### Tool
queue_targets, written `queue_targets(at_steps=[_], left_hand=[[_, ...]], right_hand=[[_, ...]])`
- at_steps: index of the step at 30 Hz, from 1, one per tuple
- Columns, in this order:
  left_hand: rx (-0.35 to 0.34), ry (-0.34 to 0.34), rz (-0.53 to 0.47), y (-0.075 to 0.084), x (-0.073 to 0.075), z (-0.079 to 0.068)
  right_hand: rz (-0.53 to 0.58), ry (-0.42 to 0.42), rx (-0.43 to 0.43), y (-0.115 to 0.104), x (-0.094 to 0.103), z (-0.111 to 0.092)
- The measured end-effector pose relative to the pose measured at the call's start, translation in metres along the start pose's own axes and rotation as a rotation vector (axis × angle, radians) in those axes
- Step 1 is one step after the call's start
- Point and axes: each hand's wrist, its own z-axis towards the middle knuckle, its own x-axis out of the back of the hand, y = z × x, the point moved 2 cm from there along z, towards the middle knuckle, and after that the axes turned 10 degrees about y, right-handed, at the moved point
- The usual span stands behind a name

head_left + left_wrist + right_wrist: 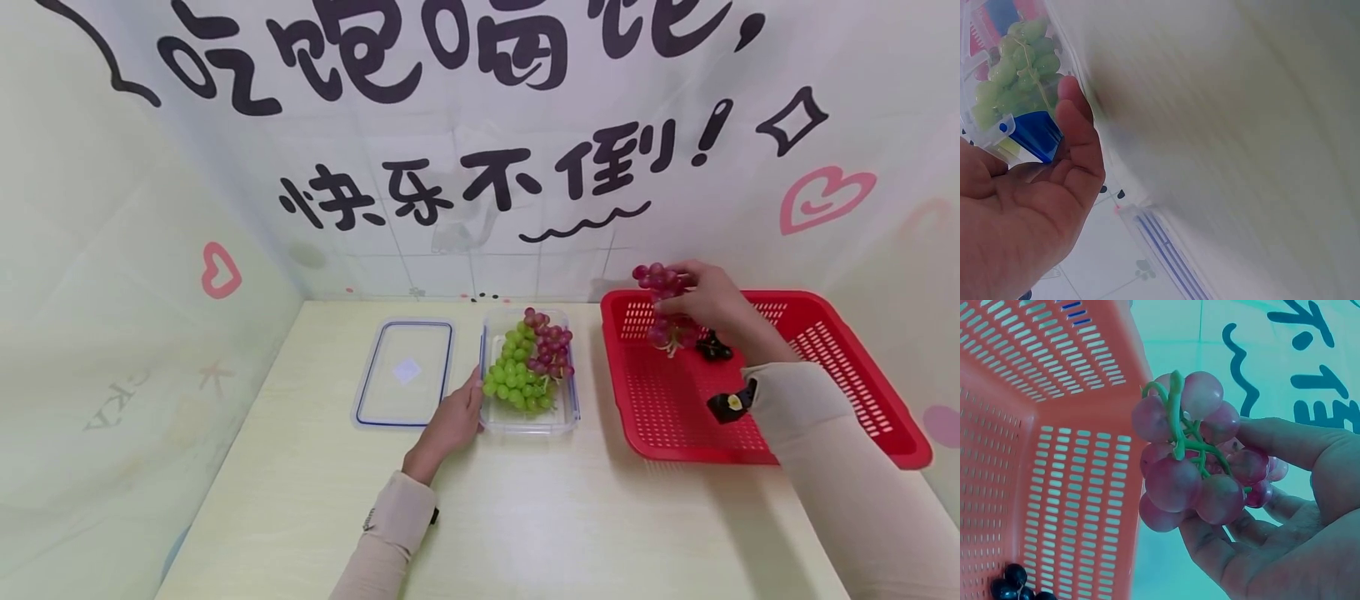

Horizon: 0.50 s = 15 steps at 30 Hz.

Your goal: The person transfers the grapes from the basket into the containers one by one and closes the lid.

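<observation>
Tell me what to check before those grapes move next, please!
1. Right grip holding the red bunch: ok.
2. Left grip on the side of the box: ok.
3. Box open: ok, the lid lies on the table.
4. Red bunch over the box: not ok, it's by the basket.
5. Enough room beside the green grapes: cannot tell; some bare floor shows.

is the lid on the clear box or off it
Off: the lid lies on the table beside the clear box, and the green grapes inside sit uncovered.
</observation>
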Motion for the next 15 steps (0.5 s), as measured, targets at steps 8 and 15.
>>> queue_targets(at_steps=[8,15], left_hand=[[-0.014,0.004,-0.003,-0.001,0.0,0.0],[-0.017,0.008,0.001,-0.001,-0.001,0.0]], right_hand=[[-0.009,-0.036,0.039,-0.01,-0.01,0.001],[-0.032,-0.069,0.049,-0.018,-0.017,-0.001]])
